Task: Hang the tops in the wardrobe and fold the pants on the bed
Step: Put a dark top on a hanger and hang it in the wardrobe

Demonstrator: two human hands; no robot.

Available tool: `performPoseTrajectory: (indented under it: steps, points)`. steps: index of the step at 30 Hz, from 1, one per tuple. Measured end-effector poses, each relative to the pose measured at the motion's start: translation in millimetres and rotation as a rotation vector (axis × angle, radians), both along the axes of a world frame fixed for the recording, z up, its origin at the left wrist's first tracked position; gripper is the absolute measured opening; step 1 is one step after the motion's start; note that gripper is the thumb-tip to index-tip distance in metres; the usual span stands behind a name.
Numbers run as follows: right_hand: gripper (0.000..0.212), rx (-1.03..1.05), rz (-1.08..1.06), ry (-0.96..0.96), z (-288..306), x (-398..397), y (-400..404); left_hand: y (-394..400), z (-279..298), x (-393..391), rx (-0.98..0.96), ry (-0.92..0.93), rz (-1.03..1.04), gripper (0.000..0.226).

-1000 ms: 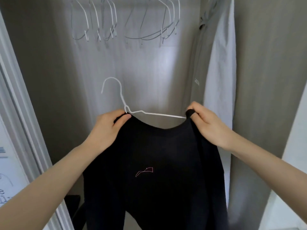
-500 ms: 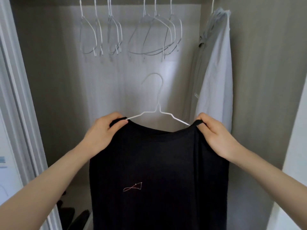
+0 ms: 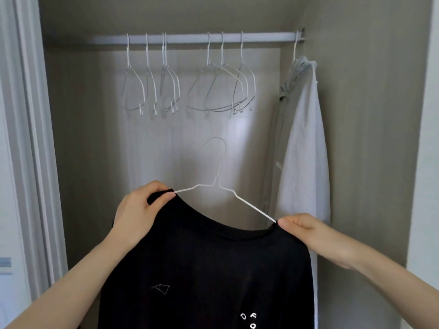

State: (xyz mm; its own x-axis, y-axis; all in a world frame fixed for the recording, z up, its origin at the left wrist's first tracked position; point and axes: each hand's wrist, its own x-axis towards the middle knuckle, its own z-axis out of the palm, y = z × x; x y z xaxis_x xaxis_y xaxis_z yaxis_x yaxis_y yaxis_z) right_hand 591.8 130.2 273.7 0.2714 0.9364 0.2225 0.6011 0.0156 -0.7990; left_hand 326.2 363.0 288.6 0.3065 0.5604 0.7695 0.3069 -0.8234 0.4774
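Observation:
A black top (image 3: 209, 269) with small white print hangs on a white wire hanger (image 3: 217, 181) that I hold up in front of the open wardrobe. My left hand (image 3: 140, 210) grips the top's left shoulder over the hanger's arm. My right hand (image 3: 311, 233) pinches the right shoulder where the hanger's other arm enters the neckline. The hanger's hook points up, well below the wardrobe rail (image 3: 197, 38). The top's lower part runs out of view.
Several bare white wire hangers (image 3: 190, 91) hang in two bunches on the rail. A pale grey-white garment (image 3: 301, 148) hangs at the rail's right end against the side wall. A white door frame (image 3: 31, 138) stands at the left.
The view has tilted up, so the rail now shows. The hanger's hook swung from the left side to the middle, and the right shoulder now sits lower than the left.

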Motion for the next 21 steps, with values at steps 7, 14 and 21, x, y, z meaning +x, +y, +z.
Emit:
performPoseTrajectory:
  steps: [7,14,21]
  points:
    - [0.036,0.239,-0.167,0.561,53.9,-23.8,-39.3,30.2,15.7,20.4,-0.111,0.104,-0.003,0.012]
    - [0.036,0.183,-0.337,0.473,90.5,-28.3,-51.6,6.5,5.2,77.5,-0.273,0.191,-0.219,0.025]
    - [0.032,0.169,-0.360,0.352,112.4,-31.1,-37.8,-68.8,29.2,129.4,-0.085,0.269,-0.555,0.019]
